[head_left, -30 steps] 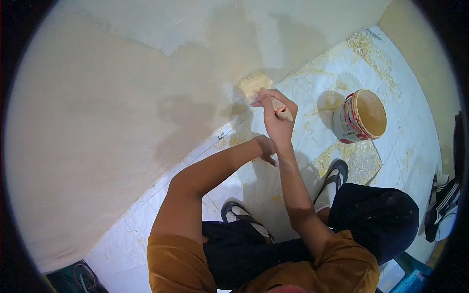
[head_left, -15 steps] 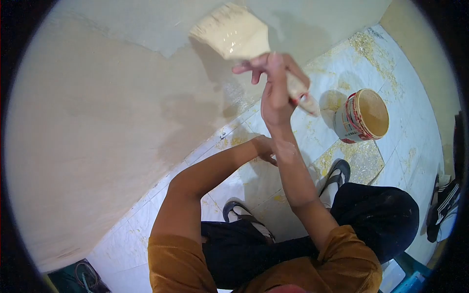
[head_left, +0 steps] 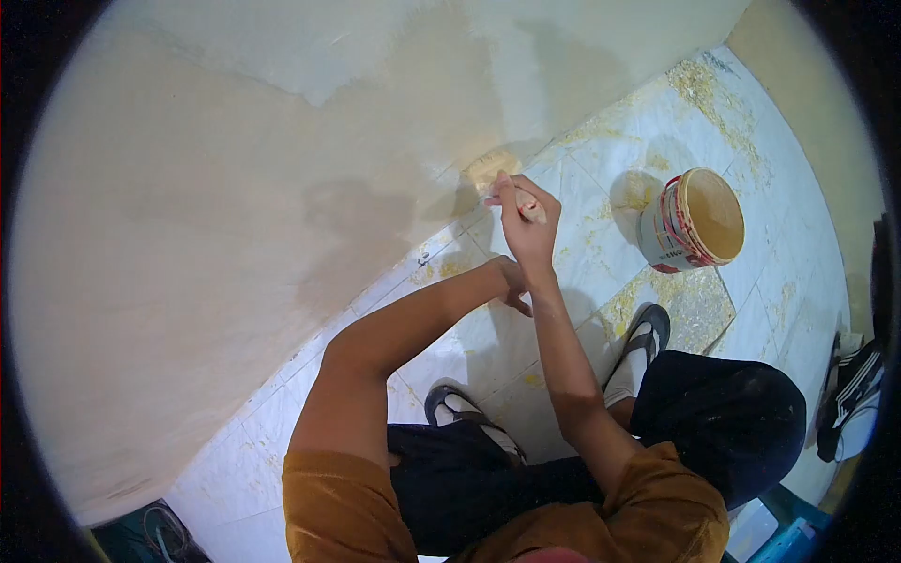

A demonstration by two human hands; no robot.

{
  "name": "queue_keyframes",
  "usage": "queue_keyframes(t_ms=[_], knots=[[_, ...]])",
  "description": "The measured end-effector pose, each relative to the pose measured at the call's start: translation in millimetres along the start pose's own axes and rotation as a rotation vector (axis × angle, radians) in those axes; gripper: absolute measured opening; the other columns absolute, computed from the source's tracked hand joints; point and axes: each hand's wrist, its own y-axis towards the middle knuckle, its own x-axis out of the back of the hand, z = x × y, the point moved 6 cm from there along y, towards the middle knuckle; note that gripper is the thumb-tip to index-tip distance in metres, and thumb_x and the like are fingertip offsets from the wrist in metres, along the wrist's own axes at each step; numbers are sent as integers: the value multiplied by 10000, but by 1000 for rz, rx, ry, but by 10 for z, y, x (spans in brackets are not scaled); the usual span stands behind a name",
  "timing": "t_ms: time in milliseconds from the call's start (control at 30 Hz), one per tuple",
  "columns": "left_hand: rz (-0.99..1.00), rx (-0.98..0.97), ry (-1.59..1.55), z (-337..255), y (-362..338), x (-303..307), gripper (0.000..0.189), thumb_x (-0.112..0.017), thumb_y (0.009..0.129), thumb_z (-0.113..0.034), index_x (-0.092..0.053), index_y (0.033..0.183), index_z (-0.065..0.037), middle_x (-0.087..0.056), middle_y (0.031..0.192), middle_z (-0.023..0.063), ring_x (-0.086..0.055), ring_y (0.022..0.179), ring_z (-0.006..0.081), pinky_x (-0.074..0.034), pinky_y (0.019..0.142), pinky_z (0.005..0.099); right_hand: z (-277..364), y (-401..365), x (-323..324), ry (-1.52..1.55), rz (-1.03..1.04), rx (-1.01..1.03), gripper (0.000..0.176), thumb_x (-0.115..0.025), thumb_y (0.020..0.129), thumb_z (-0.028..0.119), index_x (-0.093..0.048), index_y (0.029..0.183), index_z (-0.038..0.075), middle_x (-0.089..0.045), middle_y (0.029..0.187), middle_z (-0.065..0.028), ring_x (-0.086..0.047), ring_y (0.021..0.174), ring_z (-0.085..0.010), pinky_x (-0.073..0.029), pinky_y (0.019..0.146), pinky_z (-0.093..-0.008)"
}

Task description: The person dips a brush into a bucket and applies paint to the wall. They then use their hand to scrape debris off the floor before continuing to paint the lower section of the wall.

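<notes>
A wide paint brush point(head_left: 492, 171) with cream bristles lies against the bottom of the wall point(head_left: 235, 206), near where it meets the floor. My right hand point(head_left: 531, 220) is closed around its handle, whose end sticks out beside the fingers. Below it, my left hand point(head_left: 512, 285) hangs near my right wrist, bent downward, its fingers partly hidden and apart, holding nothing that shows. The wall has a darker damp-looking area with an uneven edge against a paler area above.
A bucket point(head_left: 713, 218) with pale contents and a red-marked side stands on the tiled floor point(head_left: 601, 188), right of my hands. Yellowish splatter covers parts of the tiles. My sandalled feet are below; dark items lie at the far right, and a cable at lower left.
My right hand has brought the brush down from high on the wall to its bottom edge. The upper wall shows a larger darker patch. My left hand has hardly moved.
</notes>
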Motion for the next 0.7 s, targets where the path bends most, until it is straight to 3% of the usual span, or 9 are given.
queue_keyframes(t_ms=[100, 133, 200, 333, 400, 567, 633, 700], knots=[[-26, 17, 91, 288, 177, -389, 643, -607, 826, -724, -736, 1070, -143, -706, 1083, 74, -649, 1079, 276, -504, 934, 424, 281, 141, -8, -15, 30, -65, 314, -599, 1005, 199, -685, 808, -30, -686, 742, -75, -720, 718, -161, -513, 583, -248], [-23, 14, 87, 236, 169, -357, 643, -607, 826, -724, -736, 1070, -143, -706, 1083, 74, -649, 1079, 276, -504, 934, 424, 442, 170, -10, -17, 29, -69, 314, -599, 1005, 199, -685, 808, -30, -686, 742, -75, -720, 718, -161, -513, 583, -248], [171, 272, 64, 160, 58, -206, 699, -543, 814, -790, -759, 952, -140, -715, 1059, 79, -653, 1078, 268, -516, 917, 430, 823, 248, -10, 218, 28, -21, 313, -585, 1012, 215, -675, 833, -26, -690, 786, -87, -727, 740, -185, -500, 581, -258], [171, 282, 52, 0, -111, 41, 669, -559, 825, -761, -753, 922, -129, -719, 1053, 85, -660, 1058, 275, -527, 899, 444, 1322, 354, 53, 377, 39, 150, 303, -549, 1030, 231, -643, 882, -15, -688, 801, -107, -732, 802, -221, -492, 616, -279], [121, 239, 40, 73, -63, -53, 662, -557, 834, -746, -754, 927, -121, -719, 1057, 91, -661, 1054, 282, -527, 892, 450, 1464, 411, 2, 538, 37, 386, 258, -590, 1004, 240, -675, 904, 18, -735, 856, -99, -578, 661, -93, -486, 638, -251], [-4, 121, 14, 267, 74, -297, 646, -552, 857, -710, -757, 939, -103, -719, 1067, 106, -662, 1046, 301, -528, 873, 465, 789, 472, -152, 504, 100, 392, 266, -589, 1005, 248, -660, 890, 19, -731, 869, -83, -552, 699, -89, -460, 662, -244], [-22, 93, 5, 243, 61, -307, 642, -551, 861, -702, -758, 941, -99, -719, 1069, 108, -663, 1044, 304, -528, 870, 468, 325, 393, -83, 439, 184, 318, 286, -519, 1055, 251, -580, 920, 6, -615, 861, -108, -703, 865, -264, -492, 673, -320], [-54, 122, 37, 131, -69, -106, 629, -552, 864, -690, -758, 931, -100, -720, 1050, 112, -669, 1022, 314, -529, 852, 468, -102, 246, 37, 381, 176, 232, 287, -525, 1052, 250, -593, 918, 6, -632, 867, -107, -695, 852, -244, -492, 675, -315]])
